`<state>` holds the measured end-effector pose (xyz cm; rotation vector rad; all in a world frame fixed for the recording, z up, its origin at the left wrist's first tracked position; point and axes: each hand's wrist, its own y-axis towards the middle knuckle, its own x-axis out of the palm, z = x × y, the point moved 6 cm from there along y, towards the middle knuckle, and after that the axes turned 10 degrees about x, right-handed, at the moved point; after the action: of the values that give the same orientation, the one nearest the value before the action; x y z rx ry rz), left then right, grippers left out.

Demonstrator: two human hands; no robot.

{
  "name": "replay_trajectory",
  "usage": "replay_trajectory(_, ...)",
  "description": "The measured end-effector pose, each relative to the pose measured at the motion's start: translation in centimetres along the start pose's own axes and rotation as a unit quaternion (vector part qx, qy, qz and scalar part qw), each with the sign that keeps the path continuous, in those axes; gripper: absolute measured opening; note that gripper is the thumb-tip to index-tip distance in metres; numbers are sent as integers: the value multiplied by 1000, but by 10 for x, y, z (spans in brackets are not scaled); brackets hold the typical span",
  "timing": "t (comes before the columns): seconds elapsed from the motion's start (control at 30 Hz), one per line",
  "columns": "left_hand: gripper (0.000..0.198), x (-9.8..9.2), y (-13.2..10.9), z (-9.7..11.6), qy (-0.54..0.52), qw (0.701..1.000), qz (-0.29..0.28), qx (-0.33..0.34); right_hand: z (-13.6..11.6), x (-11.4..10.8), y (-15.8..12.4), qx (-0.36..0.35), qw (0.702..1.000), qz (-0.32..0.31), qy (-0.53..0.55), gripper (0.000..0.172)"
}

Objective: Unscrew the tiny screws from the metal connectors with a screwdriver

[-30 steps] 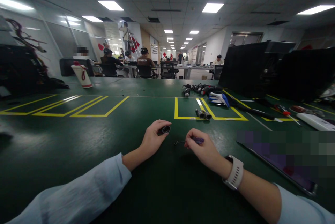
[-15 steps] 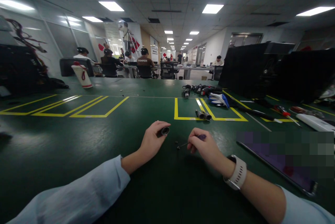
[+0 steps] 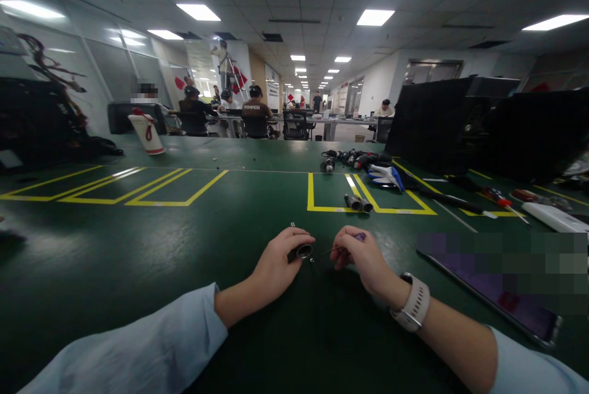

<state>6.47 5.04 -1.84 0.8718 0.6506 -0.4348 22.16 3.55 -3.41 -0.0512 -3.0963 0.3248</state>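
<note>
My left hand (image 3: 281, 258) is closed around a short dark metal cylinder (image 3: 304, 251), its round open end turned towards me. Fingers and thumb hide most of its body, and a small bright tip sticks out behind the hand. My right hand (image 3: 361, 254) grips a small screwdriver (image 3: 360, 237) with a purple handle; its thin shaft points left. Close to the cylinder's rim a tiny metal piece (image 3: 311, 260) is visible by the shaft's end. Whether the shaft touches it I cannot tell.
Two similar metal cylinders (image 3: 353, 202) lie by yellow tape ahead. Behind them are dark cabled parts (image 3: 343, 156) and blue-white pliers-like handles (image 3: 386, 177). A phone-like slab (image 3: 488, 289) and a red screwdriver (image 3: 499, 199) lie right. A white cup (image 3: 147, 133) stands left.
My left hand has moved right and slightly nearer with the cylinder, closing on the screwdriver's end. Of two tiny pieces seen before, one shows now. My right hand has barely shifted.
</note>
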Motion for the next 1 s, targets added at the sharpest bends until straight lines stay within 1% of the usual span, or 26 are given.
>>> replay_trajectory(0.13,37,-2,-1,-18,-48,995,49,-72,1,-1,1,2,1000,1,17,9)
replay_trajectory(0.23,40,2,-4,-29,-125,982,67,-123,1,-2,2,4,999,5,37,10)
replay_trajectory(0.3,46,6,-5,-34,-199,964,75,-159,0,-5,2,1,999,11,53,10)
replay_trajectory(0.4,52,9,-7,-38,-288,928,91,-216,-4,-8,1,-19,996,17,89,9)
replay_trajectory(0.47,52,8,-7,-38,-316,910,108,-244,-8,-10,-1,-44,992,15,119,9)
replay_trajectory(0.57,48,6,-7,-37,-335,896,122,-266,-15,-10,-8,-90,988,3,128,9)
replay_trajectory(0.63,46,6,-7,-36,-348,889,118,-273,-19,-6,-13,-119,989,-11,89,9)
replay_trajectory(0.7,45,7,-7,-35,-358,885,112,-277,-22,-2,-19,-153,988,-18,22,11)
replay_trajectory(0.77,44,7,-7,-34,-360,883,116,-278,-25,3,-24,-187,981,-16,-55,12)
replay_trajectory(0.87,43,6,-7,-33,-358,884,121,-275,-29,9,-30,-231,960,-10,-160,11)
replay_trajectory(1.0,40,4,-6,-31,-352,888,126,-267,-31,17,-36,-277,927,-2,-254,11)
